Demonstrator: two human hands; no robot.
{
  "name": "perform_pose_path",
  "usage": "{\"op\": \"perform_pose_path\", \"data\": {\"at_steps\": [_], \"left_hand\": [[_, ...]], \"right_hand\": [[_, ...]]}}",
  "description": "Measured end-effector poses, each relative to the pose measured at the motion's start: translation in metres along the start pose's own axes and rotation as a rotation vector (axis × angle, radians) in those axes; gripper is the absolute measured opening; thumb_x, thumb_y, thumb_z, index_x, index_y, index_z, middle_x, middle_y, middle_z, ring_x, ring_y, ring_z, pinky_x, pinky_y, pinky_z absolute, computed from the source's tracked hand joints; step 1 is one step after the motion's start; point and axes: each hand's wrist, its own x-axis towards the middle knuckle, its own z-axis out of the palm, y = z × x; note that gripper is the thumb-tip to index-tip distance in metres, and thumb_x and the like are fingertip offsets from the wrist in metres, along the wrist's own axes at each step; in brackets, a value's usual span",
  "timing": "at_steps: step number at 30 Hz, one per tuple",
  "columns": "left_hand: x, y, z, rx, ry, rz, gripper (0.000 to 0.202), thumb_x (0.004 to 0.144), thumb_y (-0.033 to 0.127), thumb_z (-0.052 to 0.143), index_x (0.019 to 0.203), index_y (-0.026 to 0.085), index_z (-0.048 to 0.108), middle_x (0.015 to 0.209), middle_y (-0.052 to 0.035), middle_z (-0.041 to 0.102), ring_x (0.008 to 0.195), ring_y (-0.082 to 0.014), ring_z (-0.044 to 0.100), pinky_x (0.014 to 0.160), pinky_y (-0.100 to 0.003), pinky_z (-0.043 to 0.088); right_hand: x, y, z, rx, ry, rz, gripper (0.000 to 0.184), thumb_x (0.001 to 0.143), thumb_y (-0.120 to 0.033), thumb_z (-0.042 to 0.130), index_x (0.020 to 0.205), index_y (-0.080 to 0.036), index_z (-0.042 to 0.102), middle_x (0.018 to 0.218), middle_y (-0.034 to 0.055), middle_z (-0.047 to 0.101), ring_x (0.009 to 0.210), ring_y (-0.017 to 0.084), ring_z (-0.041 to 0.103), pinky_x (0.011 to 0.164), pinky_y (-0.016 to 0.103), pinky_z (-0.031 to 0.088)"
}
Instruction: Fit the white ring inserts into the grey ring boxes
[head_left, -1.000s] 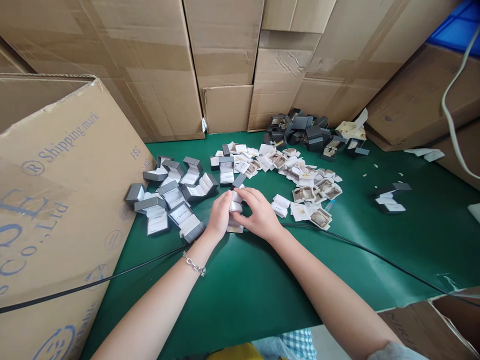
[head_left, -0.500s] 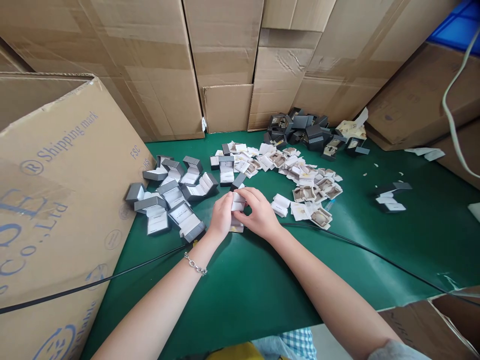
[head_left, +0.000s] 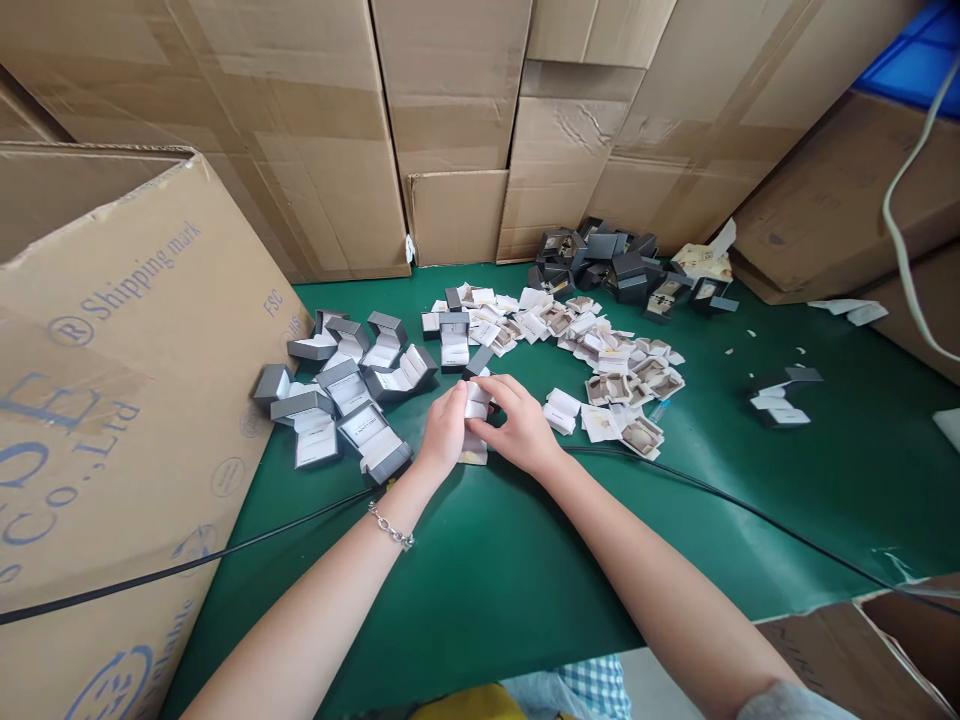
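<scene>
Both hands meet near the table's middle around a small jewellery box with a white insert [head_left: 477, 400]. My left hand [head_left: 444, 428] is closed along its left side. From the right, my right hand [head_left: 519, 425] grips it between thumb and fingers. A dark grey lid [head_left: 478, 362] shows just beyond the fingertips; whether it belongs to the held box I cannot tell. Below the hands lies a pale insert piece [head_left: 473, 450], partly covered. Several open grey jewellery boxes [head_left: 345, 388] with white linings stand left of my left hand. A loose white insert [head_left: 561, 410] lies right of my right hand.
Loose white and beige inserts [head_left: 600, 340] are heaped behind the hands, with dark boxes [head_left: 622, 265] piled beyond. One open box [head_left: 781, 397] lies far right. A black cable [head_left: 720, 490] crosses the green table [head_left: 450, 600]. Cartons [head_left: 300, 130] wall the back; a large carton [head_left: 135, 400] stands left.
The hands stay in nearly the same place, with only a slight shift of the fingers around the white insert. The view has moved a little; the other things lie as before.
</scene>
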Motion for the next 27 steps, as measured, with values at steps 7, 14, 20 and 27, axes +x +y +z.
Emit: {"op": "perform_pose_path", "data": {"at_steps": [7, 14, 20, 27], "left_hand": [[0.0007, -0.0004, -0.0003, 0.013, -0.002, -0.025, 0.047, 0.083, 0.053, 0.036, 0.072, 0.014, 0.06, 0.071, -0.0051, 0.065, 0.066, -0.0136, 0.059, 0.061, -0.023, 0.045], [0.0013, -0.0004, -0.0006, 0.054, 0.008, -0.031, 0.047, 0.082, 0.054, 0.037, 0.076, 0.014, 0.061, 0.074, -0.0055, 0.065, 0.069, -0.0144, 0.059, 0.064, -0.024, 0.046], [0.0026, -0.0043, 0.0016, -0.011, 0.016, -0.044, 0.041, 0.081, 0.052, 0.041, 0.08, 0.015, 0.06, 0.074, -0.0043, 0.064, 0.066, -0.0132, 0.058, 0.061, -0.024, 0.047], [0.0016, -0.0031, 0.0027, -0.005, 0.032, -0.049, 0.037, 0.081, 0.049, 0.042, 0.08, 0.016, 0.059, 0.073, -0.0031, 0.063, 0.064, -0.0122, 0.057, 0.058, -0.022, 0.046]], "right_hand": [[-0.0001, 0.0013, -0.0006, 0.007, -0.008, 0.024, 0.038, 0.078, -0.024, 0.059, 0.115, -0.021, 0.052, 0.095, 0.0055, 0.057, 0.076, 0.016, 0.054, 0.073, 0.033, 0.05], [0.0015, -0.0022, -0.0023, 0.043, -0.088, 0.123, 0.041, 0.076, -0.023, 0.057, 0.117, -0.022, 0.05, 0.099, 0.0049, 0.056, 0.08, 0.016, 0.055, 0.071, 0.03, 0.05], [0.0029, -0.0046, -0.0024, 0.048, -0.128, 0.138, 0.043, 0.077, -0.022, 0.053, 0.12, -0.022, 0.047, 0.109, 0.0066, 0.056, 0.093, 0.018, 0.055, 0.077, 0.032, 0.049], [0.003, -0.0037, -0.0012, 0.003, -0.18, 0.15, 0.049, 0.075, -0.019, 0.051, 0.124, -0.021, 0.044, 0.114, 0.008, 0.055, 0.096, 0.02, 0.055, 0.079, 0.033, 0.048]]}}
